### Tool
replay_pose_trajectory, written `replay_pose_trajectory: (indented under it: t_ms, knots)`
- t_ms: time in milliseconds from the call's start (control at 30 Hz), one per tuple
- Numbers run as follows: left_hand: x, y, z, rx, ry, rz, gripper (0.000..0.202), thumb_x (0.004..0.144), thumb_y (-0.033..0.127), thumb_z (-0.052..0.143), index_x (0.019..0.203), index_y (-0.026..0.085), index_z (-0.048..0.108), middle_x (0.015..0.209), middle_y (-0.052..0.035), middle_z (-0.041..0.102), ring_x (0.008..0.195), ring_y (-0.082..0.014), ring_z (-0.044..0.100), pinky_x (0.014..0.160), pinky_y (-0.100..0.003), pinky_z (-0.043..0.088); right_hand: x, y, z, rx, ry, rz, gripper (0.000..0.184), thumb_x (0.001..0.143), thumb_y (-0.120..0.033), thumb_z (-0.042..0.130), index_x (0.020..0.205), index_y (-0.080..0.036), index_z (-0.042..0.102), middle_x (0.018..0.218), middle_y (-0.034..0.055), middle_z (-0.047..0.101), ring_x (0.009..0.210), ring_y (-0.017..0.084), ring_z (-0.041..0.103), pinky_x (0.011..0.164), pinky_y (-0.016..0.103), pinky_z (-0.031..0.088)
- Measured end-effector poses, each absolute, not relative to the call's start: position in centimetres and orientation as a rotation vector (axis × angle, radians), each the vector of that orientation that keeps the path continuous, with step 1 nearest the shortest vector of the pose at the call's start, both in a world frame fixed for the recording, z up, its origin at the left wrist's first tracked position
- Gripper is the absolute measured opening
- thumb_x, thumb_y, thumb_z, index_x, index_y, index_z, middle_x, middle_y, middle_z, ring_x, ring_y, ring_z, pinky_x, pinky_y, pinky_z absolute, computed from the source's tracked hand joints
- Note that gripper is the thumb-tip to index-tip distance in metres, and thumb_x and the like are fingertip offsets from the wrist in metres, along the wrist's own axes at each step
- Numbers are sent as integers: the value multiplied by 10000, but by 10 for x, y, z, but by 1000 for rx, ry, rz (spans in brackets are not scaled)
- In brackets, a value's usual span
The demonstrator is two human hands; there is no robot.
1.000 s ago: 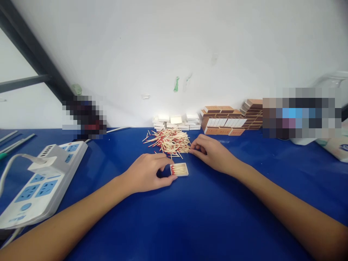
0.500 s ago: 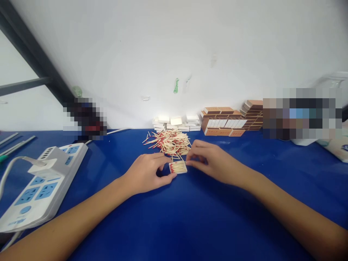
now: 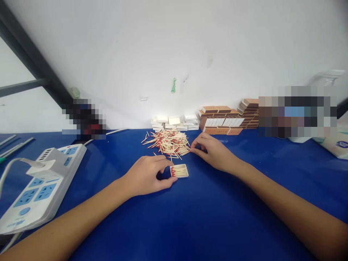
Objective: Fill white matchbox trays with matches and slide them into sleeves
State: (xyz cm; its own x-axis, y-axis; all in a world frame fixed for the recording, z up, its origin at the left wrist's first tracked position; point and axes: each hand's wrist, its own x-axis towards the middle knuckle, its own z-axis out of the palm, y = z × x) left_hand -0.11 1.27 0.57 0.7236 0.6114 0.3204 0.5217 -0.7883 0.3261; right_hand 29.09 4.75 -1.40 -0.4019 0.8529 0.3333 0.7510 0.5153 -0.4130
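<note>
My left hand (image 3: 150, 175) grips the left end of a small white matchbox tray (image 3: 187, 171) between thumb and fingers. Red-headed matchsticks (image 3: 178, 170) lie side by side in the tray, heads to the left. Beyond it spreads a loose pile of matches (image 3: 171, 141) with red heads. My right hand (image 3: 213, 150) is at the right edge of this pile, thumb and index finger pinched at the end of a matchstick. Its other fingers are curled in.
White matchbox trays (image 3: 187, 127) are stacked against the wall, and brown matchboxes (image 3: 221, 129) stand to their right. A white power strip (image 3: 51, 192) with a plugged-in cable is on the left. A plastic packet (image 3: 335, 143) lies far right on the blue tabletop (image 3: 185, 221).
My right hand has moved from the tray's right end up to the edge of the match pile. My left hand still holds the tray in nearly the same place.
</note>
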Motion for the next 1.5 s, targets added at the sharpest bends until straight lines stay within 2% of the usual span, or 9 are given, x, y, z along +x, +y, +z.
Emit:
replay_pose_trajectory:
  t_ms: [400,700,867,1033,1133,1200,1333,1500]
  knots:
    - [-3,17,4,2755,1043,673,261,931,399,694,1083,195,749,770,18,653,634,-130,579,592,-278,414,288,40,2,-1211,-2270,282,140,1031,-312,571,962,-212,639,1005,77,608,815,199,574,749,343,478]
    - [-2,15,4,2741,1054,678,252,932,410,693,1072,208,748,759,16,660,629,-127,584,589,-265,416,258,9,11,-1088,-2381,365,95,1046,-221,526,970,-217,583,1035,64,612,856,185,592,761,329,484]
    - [0,11,6,2713,989,681,246,926,380,698,1095,206,741,788,8,668,636,-126,589,590,-259,429,258,10,13,-1050,-2342,463,123,1054,-282,547,1008,-220,643,1046,65,613,831,168,588,725,305,479]
    - [0,9,7,2662,914,703,260,914,383,719,1105,208,743,751,21,637,628,-121,580,585,-254,428,282,33,17,-1100,-2277,459,130,1008,-325,635,1015,-234,728,928,38,596,712,155,532,681,310,460]
    - [-1,10,8,2661,882,657,246,912,388,720,1084,214,750,734,23,629,630,-122,584,584,-252,431,285,37,12,-1091,-2355,549,145,1012,-319,616,1051,-253,739,967,44,604,782,171,567,695,305,465]
    - [-2,12,7,2672,889,648,238,917,388,715,1079,216,750,733,22,629,634,-123,588,588,-251,437,282,35,6,-1094,-2388,543,143,1021,-290,588,1027,-240,722,980,49,601,834,179,580,722,305,468]
    - [-3,14,6,2698,897,657,235,918,390,714,1070,214,748,735,24,626,625,-121,581,584,-253,439,276,32,-1,-1150,-2389,507,134,1025,-255,570,917,-212,637,935,36,576,791,165,556,714,296,455]
    - [-1,13,5,2728,872,646,242,919,376,717,1086,204,745,757,26,643,621,-118,584,589,-260,440,276,32,-2,-1162,-2414,459,75,1032,-231,568,995,-221,633,1004,39,562,829,164,566,749,300,459]
